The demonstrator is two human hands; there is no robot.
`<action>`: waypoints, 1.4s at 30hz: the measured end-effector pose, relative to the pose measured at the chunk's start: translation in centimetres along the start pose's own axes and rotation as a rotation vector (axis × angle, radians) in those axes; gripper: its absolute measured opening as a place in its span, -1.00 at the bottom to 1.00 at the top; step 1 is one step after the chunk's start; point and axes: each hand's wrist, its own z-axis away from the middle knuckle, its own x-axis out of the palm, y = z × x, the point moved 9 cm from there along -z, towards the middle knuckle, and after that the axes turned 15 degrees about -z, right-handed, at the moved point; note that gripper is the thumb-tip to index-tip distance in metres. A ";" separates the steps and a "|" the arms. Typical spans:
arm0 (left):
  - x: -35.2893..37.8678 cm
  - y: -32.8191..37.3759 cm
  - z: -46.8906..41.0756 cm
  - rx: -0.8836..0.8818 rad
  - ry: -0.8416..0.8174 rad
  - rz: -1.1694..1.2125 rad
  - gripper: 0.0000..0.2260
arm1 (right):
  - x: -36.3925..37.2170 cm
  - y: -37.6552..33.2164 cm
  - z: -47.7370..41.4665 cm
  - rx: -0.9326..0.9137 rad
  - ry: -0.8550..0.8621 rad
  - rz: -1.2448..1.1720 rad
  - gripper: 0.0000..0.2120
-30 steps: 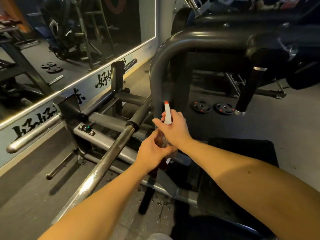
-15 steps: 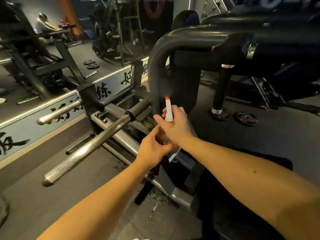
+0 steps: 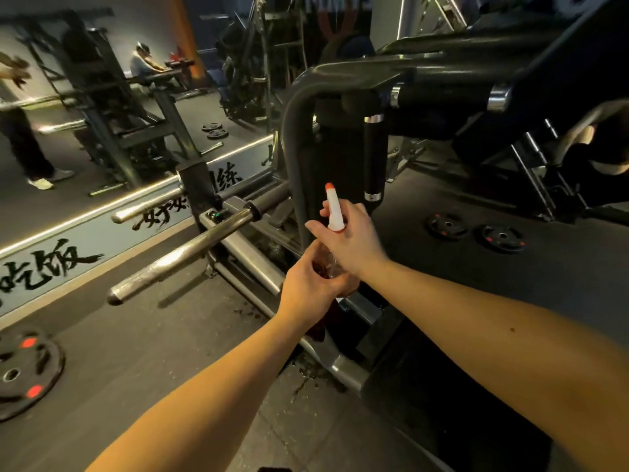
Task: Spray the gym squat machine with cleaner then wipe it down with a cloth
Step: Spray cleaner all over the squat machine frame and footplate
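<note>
1. Two stages to this job, spray then wipe, and by my reading we're in the first. Far left, a wall mirror (image 3: 85,124) and a weight plate (image 3: 23,373) flat on the floor (image 3: 153,352), neither in play.
2. Moving across, the chrome loading bar (image 3: 183,257) juts out from the squat machine (image 3: 245,247). In this dim light I can't make out any wet sheen or wipe marks on it.
3. Next, the grey curved upright (image 3: 292,172), and that's where the nozzle points: near it, not touching. Dark flecks (image 3: 306,376) dot the floor by the base. They could be spray or just dirt.
4. On to the left hand (image 3: 308,287): its fingers curl round the clear lower body of the spray bottle (image 3: 334,212), steadying it from below. Something dark (image 3: 319,330) hangs under that hand. It may be the cloth, but I can't tell.
5. Then the right hand (image 3: 355,245), wrapped over the bottle's neck, with the white, orange-tipped nozzle poking up out of the grip. I can't see whether the trigger is squeezed, and no mist shows.
6. Just right of the hands, a black handle (image 3: 373,158) with chrome ends hangs down, and nothing is touching it.
7. Further right, two more plates (image 3: 447,226) lie on the floor, well apart from the hands.
8. Up top right, the big black arm (image 3: 442,71) looks unreached. So I judge spraying is barely under way, with most surfaces left and all the wiping to come.
</note>
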 end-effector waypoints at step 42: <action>16.8 22.5 11.2 -0.067 0.285 -0.219 -0.35 | -25.2 -5.5 10.2 -0.133 -0.129 0.015 -0.72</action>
